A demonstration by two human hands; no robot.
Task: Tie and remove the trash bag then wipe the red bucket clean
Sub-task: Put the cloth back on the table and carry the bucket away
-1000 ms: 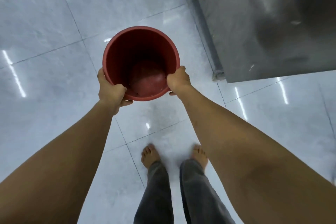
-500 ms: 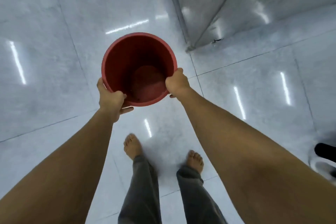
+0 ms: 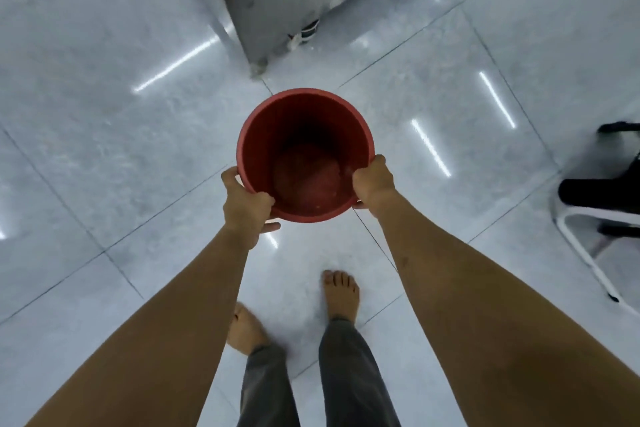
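Bucket [image 3: 304,135] is in the air in front of me, above the tiled floor [image 3: 104,149], with no bag inside. My left hand [image 3: 246,208] and right hand [image 3: 374,184] hold the near rim, fingers curled tight over the edge. I think I should keep it level, set it down gently, then wipe the small specks at the bottom.

Red bucket [image 3: 304,121], pale grey floor tiles [image 3: 104,156], grey trousers [image 3: 349,378]

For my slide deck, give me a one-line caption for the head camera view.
Both hands, left and right, carry the empty red bucket by its rim over a glossy tiled floor.
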